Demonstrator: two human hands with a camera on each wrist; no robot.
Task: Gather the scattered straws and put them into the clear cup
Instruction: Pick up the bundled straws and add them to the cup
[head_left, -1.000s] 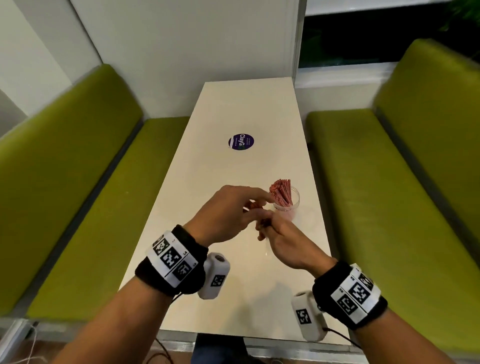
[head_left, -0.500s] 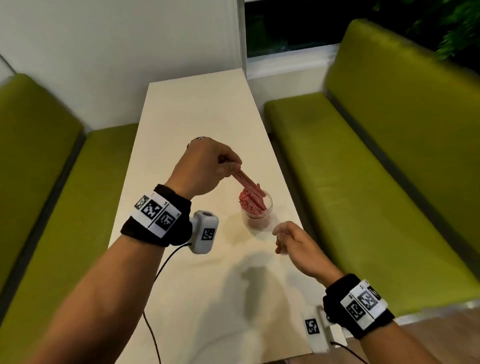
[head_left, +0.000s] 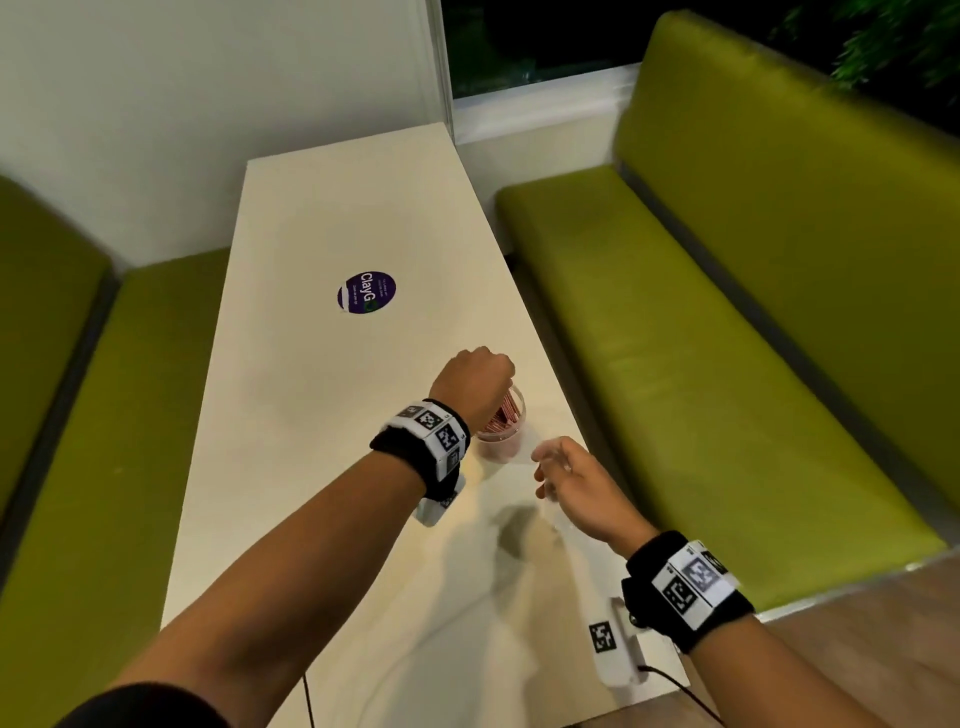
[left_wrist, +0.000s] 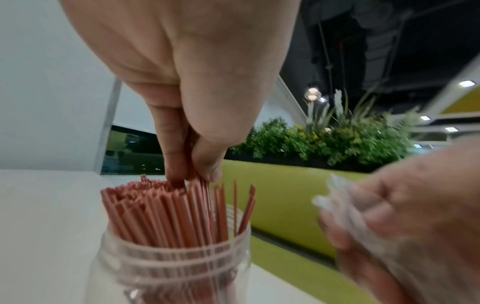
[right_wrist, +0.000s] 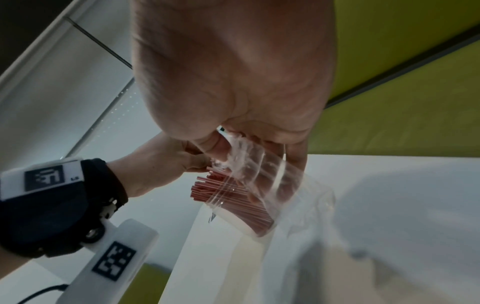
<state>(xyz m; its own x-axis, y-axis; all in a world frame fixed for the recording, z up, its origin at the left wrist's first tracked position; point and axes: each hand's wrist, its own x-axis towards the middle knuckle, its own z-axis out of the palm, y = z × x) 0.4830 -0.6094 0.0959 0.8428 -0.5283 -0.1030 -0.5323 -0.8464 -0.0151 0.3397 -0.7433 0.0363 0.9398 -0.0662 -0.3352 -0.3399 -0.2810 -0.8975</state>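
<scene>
On a cream counter (head_left: 291, 467) between green benches, the left hand (head_left: 475, 382) reaches over the clear cup (head_left: 501, 431), its fingertips (left_wrist: 205, 164) pinching the tops of a few red straws (left_wrist: 166, 216), apparently to seat them upright among the packed bundle already standing inside. Just right of the cup, the right hand (head_left: 576, 486) hovers with fingers curled around a crumpled clear plastic bag (right_wrist: 262, 164), seemingly emptied packaging kept out of the way. No loose straws show on the counter, suggesting the gathering is nearly finished. A purple sticker (head_left: 367, 292) sits farther up the counter.
</scene>
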